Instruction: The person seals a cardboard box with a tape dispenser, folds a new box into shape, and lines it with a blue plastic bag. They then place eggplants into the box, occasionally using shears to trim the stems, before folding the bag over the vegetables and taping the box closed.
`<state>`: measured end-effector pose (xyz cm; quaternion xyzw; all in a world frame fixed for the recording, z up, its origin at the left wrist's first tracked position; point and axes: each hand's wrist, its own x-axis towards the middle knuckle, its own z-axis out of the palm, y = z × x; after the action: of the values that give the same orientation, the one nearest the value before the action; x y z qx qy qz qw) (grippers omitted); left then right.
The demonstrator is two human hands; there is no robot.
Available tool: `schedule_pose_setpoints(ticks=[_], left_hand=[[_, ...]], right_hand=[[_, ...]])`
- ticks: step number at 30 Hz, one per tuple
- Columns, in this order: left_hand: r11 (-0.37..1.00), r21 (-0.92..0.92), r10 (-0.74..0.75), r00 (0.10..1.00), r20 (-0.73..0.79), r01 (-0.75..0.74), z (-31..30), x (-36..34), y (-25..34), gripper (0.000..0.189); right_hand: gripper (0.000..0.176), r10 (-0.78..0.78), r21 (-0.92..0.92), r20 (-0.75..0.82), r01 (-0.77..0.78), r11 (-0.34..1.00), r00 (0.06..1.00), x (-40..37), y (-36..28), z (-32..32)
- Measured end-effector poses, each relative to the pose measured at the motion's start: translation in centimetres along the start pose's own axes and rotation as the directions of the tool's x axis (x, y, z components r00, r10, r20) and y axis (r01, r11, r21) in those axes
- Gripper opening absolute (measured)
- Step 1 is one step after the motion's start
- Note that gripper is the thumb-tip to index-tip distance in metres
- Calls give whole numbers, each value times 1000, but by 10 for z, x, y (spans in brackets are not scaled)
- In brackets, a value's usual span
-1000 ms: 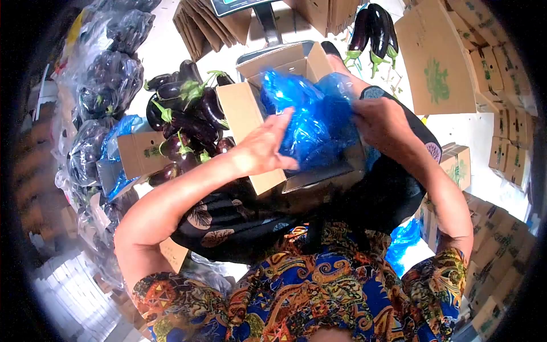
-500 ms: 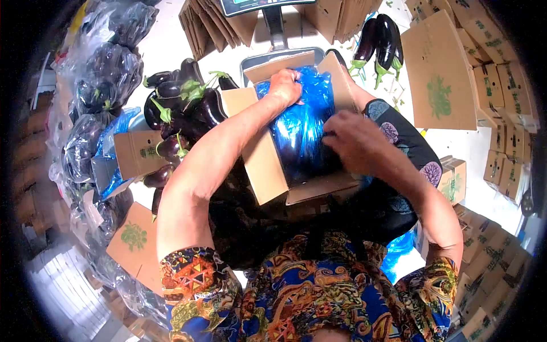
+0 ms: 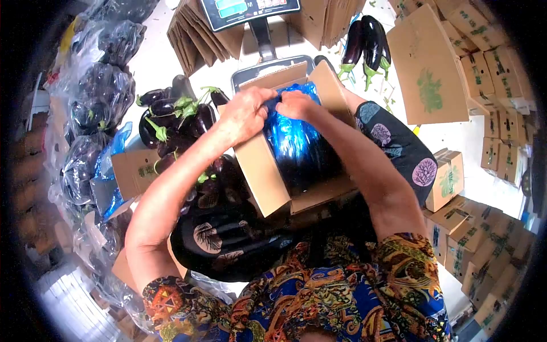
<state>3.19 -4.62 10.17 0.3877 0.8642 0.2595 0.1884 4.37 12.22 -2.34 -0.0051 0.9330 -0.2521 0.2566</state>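
Note:
An open cardboard box (image 3: 259, 171) stands in front of me on a scale, its flaps spread outward. Blue plastic bag film (image 3: 293, 134) lines it and lies over dark eggplants, seen only dimly through the film. At the box's far left corner, my left hand (image 3: 246, 113) has its fingers closed on the bag's edge. Close beside it, my right hand (image 3: 296, 106) is curled around gathered film near the far side. The fingertips of both hands are partly hidden.
Loose eggplants (image 3: 171, 117) are heaped left of the box; several more (image 3: 367, 45) lie at the far right. The scale display (image 3: 250, 10) rises behind. Bagged eggplants (image 3: 99, 85) line the left side. Flattened cardboard (image 3: 430, 74) and stacked cartons (image 3: 478, 239) stand right.
My right hand has moved from the box's right side to the far edge, beside my left hand. My left hand has shifted left toward the corner. The view has tilted, showing more of the scale display.

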Motion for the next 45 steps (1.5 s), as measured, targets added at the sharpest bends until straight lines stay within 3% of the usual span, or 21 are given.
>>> schedule_pose_setpoints(ticks=[3, 4, 5, 6, 11, 14, 17, 18, 20, 22, 23, 25, 28, 29, 31, 32, 35, 36, 40, 43, 45], left_hand=[[998, -55, 20, 999, 28, -19, 33, 11, -18, 48], [994, -57, -85, 984, 156, 95, 39, 20, -25, 48], [995, 30, -103, 981, 165, 99, 48, 24, -29, 45], [997, 36, -66, 992, 108, 63, 54, 23, -29, 45], [984, 175, -4, 984, 177, -27, 56, 39, -40, 48], [965, 248, -129, 974, 187, 80, 58, 36, -19, 48], [995, 29, 101, 993, -61, -99, 73, 30, -37, 43], [972, 31, 237, 962, -135, -235, 74, 33, -46, 38], [985, 103, 146, 989, -37, -142, 58, 32, -32, 37], [965, 260, -40, 997, 66, 22, 21, 28, 7, 40], [965, 248, 113, 986, -120, -81, 12, 26, 11, 41], [922, 284, 372, 799, -473, -262, 3, 19, 11, 44], [867, 454, 454, 698, -554, -204, -6, 29, 6, 49], [950, 275, 264, 859, -439, -151, 0, 30, -5, 38], [968, 232, -55, 985, -166, 93, 0, 42, -20, 22], [973, 229, 63, 955, -290, 6, 3, 46, -28, 12], [955, 286, 158, 953, -259, -81, -1, 62, -19, 15], [954, 278, 197, 938, -287, -115, 2, 73, -24, 15], [939, 326, 175, 970, -167, -113, 1, 83, -9, 16], [956, 229, 197, 980, -37, -184, -1, 57, -8, 24], [954, 187, 210, 967, 141, -234, 6, 42, -19, 60]], right_hand=[[42, 79, -72, 65, -74, 995, 995, -17, -30, -10], [38, 109, -117, 16, -107, 987, 994, -38, -42, -16], [31, 23, -290, -224, -89, 953, 974, -53, -50, -1], [26, -240, -376, -470, 53, 925, 849, -55, -34, 22], [20, -435, -373, -105, 370, 851, 894, -147, -43, -9], [20, -320, -437, -340, 153, 887, 884, -139, -29, -6], [28, -261, -241, -430, 168, 956, 864, -91, 4, -7], [34, -211, -239, -358, 129, 962, 909, -75, 3, -5], [48, -101, -244, -202, 49, 969, 974, -38, -12, 10], [54, -90, -155, -201, 59, 986, 975, -12, 1, 32], [53, -66, -132, -149, 47, 990, 987, -13, -2, 30], [53, -33, -315, -172, -23, 949, 985, -47, -27, 0], [54, -182, -386, -150, 112, 916, 972, -95, -37, -29], [58, -209, -397, -118, 146, 906, 971, -115, -41, -39], [59, -397, -289, 66, 398, 871, 916, -160, -36, -50], [57, -456, -223, 172, 486, 845, 873, -183, -35, -57], [43, -519, -84, 358, 580, 810, 776, -225, -28, -28], [30, -481, -255, 249, 536, 805, 841, -226, -28, -11], [14, -532, -94, -49, 527, 845, 845, -196, -21, -5], [12, -438, -90, 48, 440, 893, 898, -175, -29, -15], [30, -344, -95, -17, 341, 935, 939, -153, -17, -8]])
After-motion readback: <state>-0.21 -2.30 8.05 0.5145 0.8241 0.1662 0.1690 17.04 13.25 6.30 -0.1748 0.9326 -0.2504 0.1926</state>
